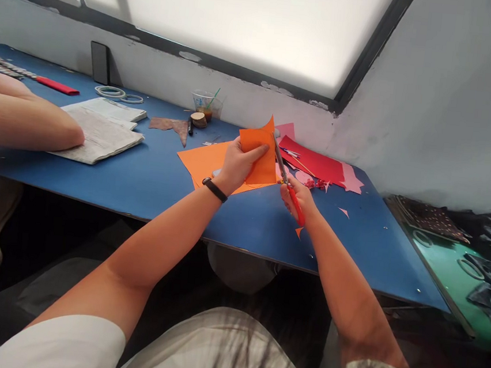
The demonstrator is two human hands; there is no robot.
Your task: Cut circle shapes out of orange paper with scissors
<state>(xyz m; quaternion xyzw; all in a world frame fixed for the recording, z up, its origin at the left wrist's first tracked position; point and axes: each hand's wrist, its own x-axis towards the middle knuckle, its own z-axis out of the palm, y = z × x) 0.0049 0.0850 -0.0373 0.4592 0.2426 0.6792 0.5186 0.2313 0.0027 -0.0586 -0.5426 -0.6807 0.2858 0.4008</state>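
Observation:
My left hand (241, 159) pinches a piece of orange paper (262, 167) with the thumb on its face, raised over the blue table. My right hand (297, 196) is closed round the red handles of a pair of scissors (282, 167). The scissor blades point up and away, along the right edge of the held paper. Larger orange sheets (204, 160) lie on the table under and behind my left hand. A small orange scrap (299, 232) lies just below my right hand.
Red paper (317, 163) and pink paper (352, 178) lie right of the scissors. Behind stand a plastic cup (205, 105) and a wood piece (198, 120). Another person's arm (26, 119) rests at the left by a grey cloth (102, 135). A phone (99, 63) leans on the wall.

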